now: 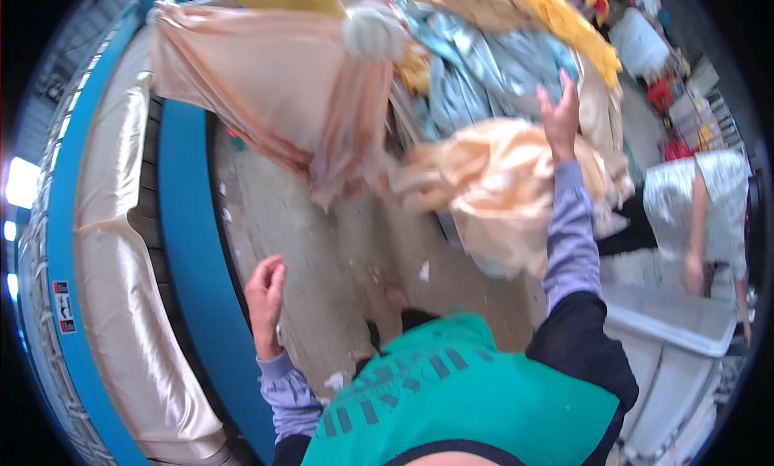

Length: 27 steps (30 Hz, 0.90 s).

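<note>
My left hand (266,297) hangs over the floor beside the blue machine edge, its fingers slightly bent, with nothing visible in it. Over on the right, my right hand (560,115) is raised with its fingers apart, above a crumpled peach satin cloth (504,196). Whether my wrist touches that cloth I cannot tell. At the far side another peach satin cloth (266,71) is stretched out and hangs down. A white-gloved hand (372,37) of another person grips its right part; its left corner is lifted near the machine.
A pale satin cloth (133,305) lies along the machine with blue rails (193,248) on the left. Blue-grey cloth (492,79) and yellow cloth (572,31) are heaped ahead. At right are a person in a light shirt (697,200) and a whitish plastic bin (669,321).
</note>
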{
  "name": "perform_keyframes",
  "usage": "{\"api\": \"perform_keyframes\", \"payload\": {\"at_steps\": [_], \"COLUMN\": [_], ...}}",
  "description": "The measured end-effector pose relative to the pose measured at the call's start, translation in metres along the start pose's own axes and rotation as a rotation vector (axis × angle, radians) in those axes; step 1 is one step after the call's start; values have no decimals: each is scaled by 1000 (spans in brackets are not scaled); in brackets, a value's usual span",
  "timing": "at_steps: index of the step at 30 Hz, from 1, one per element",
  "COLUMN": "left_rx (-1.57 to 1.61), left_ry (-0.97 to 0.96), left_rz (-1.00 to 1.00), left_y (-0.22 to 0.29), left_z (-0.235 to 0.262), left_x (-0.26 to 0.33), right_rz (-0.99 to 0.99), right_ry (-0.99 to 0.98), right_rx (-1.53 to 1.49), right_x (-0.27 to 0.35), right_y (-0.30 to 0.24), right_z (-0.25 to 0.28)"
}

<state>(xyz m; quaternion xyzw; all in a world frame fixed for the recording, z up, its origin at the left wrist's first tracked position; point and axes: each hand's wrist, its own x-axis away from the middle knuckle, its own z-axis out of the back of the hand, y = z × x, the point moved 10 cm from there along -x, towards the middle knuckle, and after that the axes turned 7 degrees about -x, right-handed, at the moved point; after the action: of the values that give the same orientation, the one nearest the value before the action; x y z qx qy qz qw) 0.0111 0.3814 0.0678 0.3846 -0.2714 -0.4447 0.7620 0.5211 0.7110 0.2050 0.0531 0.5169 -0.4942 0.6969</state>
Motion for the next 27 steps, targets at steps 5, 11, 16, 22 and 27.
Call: {"api": "perform_keyframes", "payload": {"at_steps": [5,11,16,22,27], "left_rx": [48,131,75,361,334], "left_ry": [-15,-247,-120,-636,-569], "left_rz": [-52,-100,-274,27,49], "left_y": [16,48,6,-148,-143], "left_z": [-14,-107,-147,-215,-175], "left_x": [-40,-64,-58,31,111], "right_rz": [-169,-323,-982,-259,-894], "right_ry": [-348,-1222,-1066,-1398,-1191], "right_rx": [-485,-874,-1543,-1216,-1309], "right_x": [-21,109,180,252,338], "right_y": [-45,-186,-266,-372,-282], "right_z": [-87,-244,-238,-165,-141]}}
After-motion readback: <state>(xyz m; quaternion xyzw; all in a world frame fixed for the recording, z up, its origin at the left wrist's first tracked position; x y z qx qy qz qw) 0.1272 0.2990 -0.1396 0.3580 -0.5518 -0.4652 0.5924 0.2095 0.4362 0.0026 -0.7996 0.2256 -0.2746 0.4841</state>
